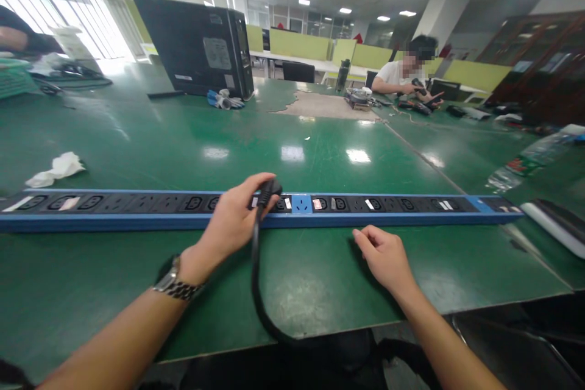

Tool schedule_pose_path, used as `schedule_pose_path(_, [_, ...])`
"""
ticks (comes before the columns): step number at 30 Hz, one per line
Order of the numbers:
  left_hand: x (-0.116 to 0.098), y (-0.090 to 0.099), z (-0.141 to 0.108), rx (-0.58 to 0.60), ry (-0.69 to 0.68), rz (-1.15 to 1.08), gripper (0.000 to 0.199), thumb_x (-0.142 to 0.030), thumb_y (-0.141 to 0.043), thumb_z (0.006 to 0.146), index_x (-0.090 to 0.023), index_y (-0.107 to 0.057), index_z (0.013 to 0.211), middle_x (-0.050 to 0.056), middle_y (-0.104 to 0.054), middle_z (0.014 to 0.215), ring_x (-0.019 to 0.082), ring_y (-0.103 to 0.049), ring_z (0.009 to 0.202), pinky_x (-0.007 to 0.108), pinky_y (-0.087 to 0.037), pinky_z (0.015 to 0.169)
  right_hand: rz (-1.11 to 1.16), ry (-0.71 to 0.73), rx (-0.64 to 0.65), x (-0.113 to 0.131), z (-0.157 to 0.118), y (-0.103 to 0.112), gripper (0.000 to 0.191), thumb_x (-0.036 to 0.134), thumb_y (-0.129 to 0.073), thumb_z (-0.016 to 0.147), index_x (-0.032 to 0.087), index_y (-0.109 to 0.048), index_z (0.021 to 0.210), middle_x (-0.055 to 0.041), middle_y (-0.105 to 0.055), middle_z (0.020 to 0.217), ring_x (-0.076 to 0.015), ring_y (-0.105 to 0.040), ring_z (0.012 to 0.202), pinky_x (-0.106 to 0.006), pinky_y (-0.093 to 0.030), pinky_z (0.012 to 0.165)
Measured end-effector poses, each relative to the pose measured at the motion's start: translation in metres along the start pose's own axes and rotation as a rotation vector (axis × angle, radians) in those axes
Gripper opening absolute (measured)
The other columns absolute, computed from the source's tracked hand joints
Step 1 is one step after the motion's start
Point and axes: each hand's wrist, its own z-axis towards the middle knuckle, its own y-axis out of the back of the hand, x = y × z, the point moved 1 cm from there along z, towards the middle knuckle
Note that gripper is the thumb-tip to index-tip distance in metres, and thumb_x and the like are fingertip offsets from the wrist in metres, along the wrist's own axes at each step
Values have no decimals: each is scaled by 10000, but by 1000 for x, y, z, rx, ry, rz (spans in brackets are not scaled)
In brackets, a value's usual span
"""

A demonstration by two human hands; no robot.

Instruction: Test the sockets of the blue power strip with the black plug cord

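Observation:
A long blue power strip (301,203) with rows of black sockets lies across the green table (292,280). My left hand (235,214) is wrapped round a black plug (270,187) just left of the strip's blue socket, over the black sockets. From the plug a thick black cable (256,274) curves down over the table's front edge. Whether the plug's pins touch a socket is hidden. My right hand (381,253) rests near the table, in front of the strip and right of the cable, its fingers curled with nothing visible in them.
Behind the strip are a black computer case (201,49), gloves (225,99) and crumpled tissue (59,169). A plastic bottle (530,158) and a black-and-white object (557,225) are at the right. Across the table sits a person (402,76); another person's arm (18,33) shows far left.

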Motion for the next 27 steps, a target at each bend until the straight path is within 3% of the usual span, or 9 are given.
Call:
schedule_pose_path(5, [-22,-45,12,128,-12,111,278,-306,-559,900,-203,-612,1153,65,-722,1034,242,-671,958,398,-515,889,9,19,-1,2,-1,1,439,468,-502,906,197,-508,561,24,-507,485,-122,-462,494,-236,-323,524])
schedule_pose_path(10, [-20,-49,14,155,-48,170,296,-328,-590,882,-208,-638,1148,79,-721,1076,261,-657,1009,426,-493,909,27,-7,0,1,0,3,434,473,-522,889,199,-512,552,19,-509,484,-123,-459,492,-236,-339,520])
schedule_pose_path(13, [-17,-48,13,194,-97,181,325,-299,-583,876,-220,-622,1189,78,-706,1145,260,-634,1091,435,-474,951,194,-157,10,11,5,0,417,506,-551,860,192,-557,585,13,-529,482,-117,-468,457,-226,-349,477])
schedule_pose_path(15, [-16,-49,11,210,-128,198,408,-322,-596,863,-219,-581,1258,82,-686,1200,265,-614,1137,449,-451,992,419,-337,108,30,11,-9,445,550,-505,876,183,-584,638,15,-529,459,-106,-461,389,-212,-336,410])
schedule_pose_path(17, [-15,-51,8,218,-158,233,557,-344,-617,841,-204,-491,1365,98,-654,1260,275,-592,1174,469,-417,1037,628,-470,298,61,20,-23,499,588,-436,908,171,-600,690,10,-544,443,-102,-465,334,-197,-317,351])
schedule_pose_path(19, [-14,-52,5,218,-174,271,683,-307,-627,819,-182,-385,1445,112,-634,1292,278,-585,1185,469,-397,1060,760,-512,469,96,32,-36,497,583,-450,917,159,-600,704,1,-567,442,-97,-476,316,-185,-314,322])
schedule_pose_path(21, [-13,-53,4,202,-155,278,783,-261,-635,804,-167,-281,1496,114,-643,1276,269,-601,1159,442,-410,1054,915,-535,518,127,43,-39,428,513,-516,914,164,-559,671,36,-521,401,-72,-416,285,-172,-297,306])
schedule_pose_path(24, [-12,-53,4,167,-108,241,962,-326,-691,794,-150,-106,1537,99,-673,1237,273,-618,1127,419,-451,1011,1197,-459,439,149,53,-19,371,431,-521,918,183,-498,644,103,-377,341,-47,-307,259,-156,-246,295])
schedule_pose_path(27, [-11,-53,4,178,-108,228,999,-399,-721,789,-162,-102,1536,89,-676,1245,282,-607,1145,436,-445,1020,1226,-374,308,134,54,18,372,453,-526,895,187,-500,635,103,-356,341,-51,-308,257,-164,-238,290])
